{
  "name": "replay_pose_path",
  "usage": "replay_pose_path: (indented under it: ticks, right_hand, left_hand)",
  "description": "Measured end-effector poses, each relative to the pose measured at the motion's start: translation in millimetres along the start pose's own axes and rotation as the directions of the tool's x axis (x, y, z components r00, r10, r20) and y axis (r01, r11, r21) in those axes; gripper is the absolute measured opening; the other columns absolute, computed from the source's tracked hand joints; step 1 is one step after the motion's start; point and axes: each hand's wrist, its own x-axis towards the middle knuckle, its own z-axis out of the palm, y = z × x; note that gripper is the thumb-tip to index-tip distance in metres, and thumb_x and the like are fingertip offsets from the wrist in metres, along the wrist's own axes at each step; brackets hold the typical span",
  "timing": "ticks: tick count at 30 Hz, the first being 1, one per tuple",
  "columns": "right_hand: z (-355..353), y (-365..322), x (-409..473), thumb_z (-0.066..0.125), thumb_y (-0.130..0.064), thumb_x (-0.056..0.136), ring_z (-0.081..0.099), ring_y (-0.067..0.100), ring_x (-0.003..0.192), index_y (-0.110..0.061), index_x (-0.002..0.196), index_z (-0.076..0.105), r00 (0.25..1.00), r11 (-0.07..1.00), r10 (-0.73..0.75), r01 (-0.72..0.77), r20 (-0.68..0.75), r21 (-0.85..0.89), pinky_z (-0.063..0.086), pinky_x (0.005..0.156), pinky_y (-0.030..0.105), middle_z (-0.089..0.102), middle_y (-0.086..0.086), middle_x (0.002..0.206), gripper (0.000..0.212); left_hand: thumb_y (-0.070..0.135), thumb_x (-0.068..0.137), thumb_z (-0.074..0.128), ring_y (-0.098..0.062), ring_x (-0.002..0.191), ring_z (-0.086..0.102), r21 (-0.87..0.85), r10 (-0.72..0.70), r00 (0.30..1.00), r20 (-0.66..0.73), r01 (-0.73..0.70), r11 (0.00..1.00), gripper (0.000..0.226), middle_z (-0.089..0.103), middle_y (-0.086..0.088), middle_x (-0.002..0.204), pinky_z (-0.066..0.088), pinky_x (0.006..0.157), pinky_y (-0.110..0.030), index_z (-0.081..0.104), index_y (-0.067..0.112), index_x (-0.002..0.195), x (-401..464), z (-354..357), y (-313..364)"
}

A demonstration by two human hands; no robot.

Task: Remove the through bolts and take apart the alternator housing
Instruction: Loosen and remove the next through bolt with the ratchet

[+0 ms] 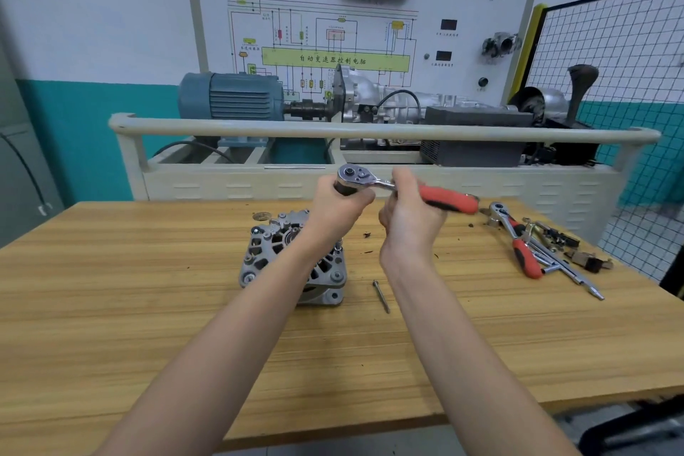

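Note:
A silver alternator [266, 252] sits on the wooden table [148, 307], partly hidden behind my left forearm. Above it I hold a ratchet wrench [444, 199] with a red and black handle and a chrome head [353, 174]. My left hand [338, 207] grips the socket under the ratchet head. My right hand [411, 211] curls round the neck of the handle. One long through bolt [381, 295] lies loose on the table, just right of the alternator.
At the table's right side lie a second red-handled ratchet [518, 246], extension bars [570, 270] and small dark parts [588, 261]. Behind the table stands a training rig with a rail [370, 128], a blue motor [229, 96] and a gearbox. A wire fence [610, 67] is at the right.

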Motion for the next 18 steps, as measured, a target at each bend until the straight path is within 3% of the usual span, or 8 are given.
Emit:
replay_pose_path:
  ticks: [2, 5, 9, 12, 15, 18]
  right_hand:
    - [-1.4, 7.2, -10.5, 0.069, -0.007, 0.081, 0.038, 0.008, 0.051, -0.018, 0.075, 0.044, 0.998, 0.996, -0.045, 0.048, -0.041, 0.070, 0.033, 0.053, 0.022, 0.042, -0.003, 0.062, 0.028]
    - [1.8, -0.7, -8.6, 0.066, -0.005, 0.082, 0.035, 0.007, 0.044, -0.019, 0.069, 0.043, 1.000, 0.998, -0.030, 0.030, 0.007, 0.054, 0.031, 0.046, 0.020, 0.039, -0.004, 0.055, 0.030]
    - [10.8, -25.2, 16.3, 0.058, -0.003, 0.084, 0.020, 0.007, 0.032, -0.019, 0.056, 0.038, 0.965, 0.984, 0.114, -0.078, 0.235, -0.161, 0.020, 0.034, 0.017, 0.027, -0.009, 0.037, 0.038]
    - [24.5, -37.6, 35.4, 0.054, -0.002, 0.084, 0.013, 0.009, 0.032, -0.022, 0.044, 0.033, 0.862, 0.928, 0.267, -0.110, 0.431, -0.355, 0.015, 0.035, 0.016, 0.019, -0.007, 0.035, 0.050]
    - [34.0, -37.8, 43.6, 0.052, -0.002, 0.085, 0.011, 0.008, 0.032, -0.022, 0.045, 0.031, 0.811, 0.908, 0.315, -0.106, 0.492, -0.406, 0.013, 0.035, 0.015, 0.018, -0.007, 0.036, 0.049]
    - [31.7, -27.9, 35.8, 0.055, -0.002, 0.083, 0.013, 0.008, 0.031, -0.024, 0.041, 0.037, 0.883, 0.950, 0.222, -0.100, 0.414, -0.295, 0.015, 0.034, 0.016, 0.021, -0.008, 0.035, 0.051]
  left_hand:
    - [-0.011, 0.080, 0.054, -0.002, 0.042, 0.028, -0.007, 0.018, 0.996, -0.088, -0.018, 1.000, 0.041, 0.034, 0.013, 0.043, 0.025, 0.043, -0.018, 0.037, 0.017, 0.055, -1.8, 5.3, -1.2]
    - [-0.011, 0.080, 0.054, -0.001, 0.041, 0.030, 0.037, -0.001, 0.998, -0.064, 0.003, 0.999, 0.041, 0.036, 0.014, 0.041, 0.028, 0.044, -0.017, 0.038, 0.016, 0.054, -2.7, 5.0, 2.3]
    - [-0.010, 0.079, 0.058, -0.013, 0.041, 0.041, 0.169, -0.066, 0.970, 0.232, 0.027, 0.985, 0.039, 0.043, 0.002, 0.042, 0.037, 0.050, -0.025, 0.046, 0.013, 0.049, 1.0, -14.0, 12.7]
    - [-0.010, 0.080, 0.058, -0.019, 0.043, 0.042, 0.162, -0.106, 0.920, 0.377, 0.047, 0.986, 0.046, 0.042, 0.000, 0.042, 0.038, 0.051, -0.027, 0.046, 0.018, 0.045, 4.5, -24.5, 17.7]
    - [-0.009, 0.074, 0.057, -0.014, 0.040, 0.030, 0.078, -0.112, 0.938, 0.329, 0.091, 0.993, 0.050, 0.035, 0.005, 0.041, 0.029, 0.044, -0.022, 0.041, 0.022, 0.039, 5.8, -20.2, 16.7]
    - [-0.002, 0.067, 0.054, -0.010, 0.037, 0.026, -0.010, -0.087, 0.977, 0.195, 0.091, 0.996, 0.038, 0.032, 0.007, 0.040, 0.024, 0.041, -0.018, 0.039, 0.023, 0.042, 4.3, -14.8, 9.5]
